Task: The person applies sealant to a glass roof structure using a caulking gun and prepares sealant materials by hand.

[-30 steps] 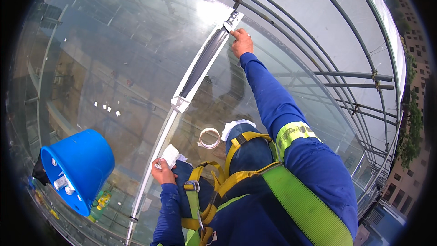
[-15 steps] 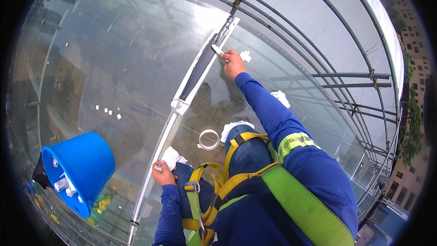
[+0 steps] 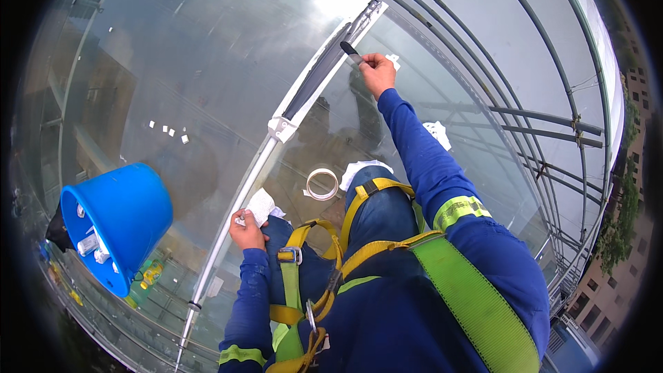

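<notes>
My right hand (image 3: 379, 73) is closed round a small flat spatula (image 3: 355, 56), whose tip is coated with dark sealant. That tip sits beside the strip of dark grey sealant (image 3: 314, 72) along the joint; whether it touches cannot be told. White masking strips (image 3: 295, 94) border the sealant on both sides. Close to my left knee, my left hand (image 3: 248, 232) pinches a crumpled white cloth or paper (image 3: 260, 207). A roll of masking tape (image 3: 309, 184) lies on the glass between my hands and knees.
A tilted blue bucket (image 3: 141, 214) with white waste inside is at the left, a yellow-green bottle (image 3: 151, 274) beside it. Small white scraps (image 3: 171, 132) dot the glass panel (image 3: 207, 83). Metal pipes (image 3: 545, 119) run along the right. My harness strap (image 3: 469, 297) crosses my body.
My right hand has drawn the spatula back from the sealant and turned it, and its tip now shows dark. My left hand still holds the white cloth or paper. The whole view has shifted.
</notes>
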Tool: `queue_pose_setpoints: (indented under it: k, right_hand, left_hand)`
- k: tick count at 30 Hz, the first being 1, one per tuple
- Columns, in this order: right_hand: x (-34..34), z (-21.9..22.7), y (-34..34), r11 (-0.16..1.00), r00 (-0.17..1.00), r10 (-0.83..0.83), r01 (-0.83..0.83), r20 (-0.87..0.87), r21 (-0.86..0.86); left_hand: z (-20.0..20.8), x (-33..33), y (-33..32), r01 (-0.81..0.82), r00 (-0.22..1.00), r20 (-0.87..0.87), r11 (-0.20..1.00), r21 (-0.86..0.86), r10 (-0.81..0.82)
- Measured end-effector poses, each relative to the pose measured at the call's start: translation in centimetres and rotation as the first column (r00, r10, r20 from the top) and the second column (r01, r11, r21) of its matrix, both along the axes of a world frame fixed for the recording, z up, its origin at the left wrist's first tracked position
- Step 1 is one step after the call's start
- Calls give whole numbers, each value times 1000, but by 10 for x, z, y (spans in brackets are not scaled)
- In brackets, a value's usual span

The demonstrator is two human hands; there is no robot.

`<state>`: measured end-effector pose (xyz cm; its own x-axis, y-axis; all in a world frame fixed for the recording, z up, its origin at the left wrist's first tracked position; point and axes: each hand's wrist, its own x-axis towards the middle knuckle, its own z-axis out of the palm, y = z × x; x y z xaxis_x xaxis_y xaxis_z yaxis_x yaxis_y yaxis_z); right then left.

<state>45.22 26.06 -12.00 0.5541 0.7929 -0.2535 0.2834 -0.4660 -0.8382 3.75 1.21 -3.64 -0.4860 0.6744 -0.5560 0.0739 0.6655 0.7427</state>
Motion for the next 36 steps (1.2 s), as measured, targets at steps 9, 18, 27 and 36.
queue_pose_setpoints:
  k: [9,18,27,36]
  right_hand:
    - [-112,1,-97,941,942,334,-336,-35,-33]
    - [-145,3,-118,916,908,402,-398,119,-59]
    - [-161,-2,-113,932,888,323,-358,326,54]
    - [-174,-5,-112,893,779,420,-447,465,-57]
  left_hand:
    - [4,-3,-4,-42,998,49,999,28,41]
    - [5,-13,-12,-63,993,101,996,69,55]
    - [3,-22,-17,-66,990,133,994,88,54]
    - [5,-24,-15,-65,991,126,993,94,53]
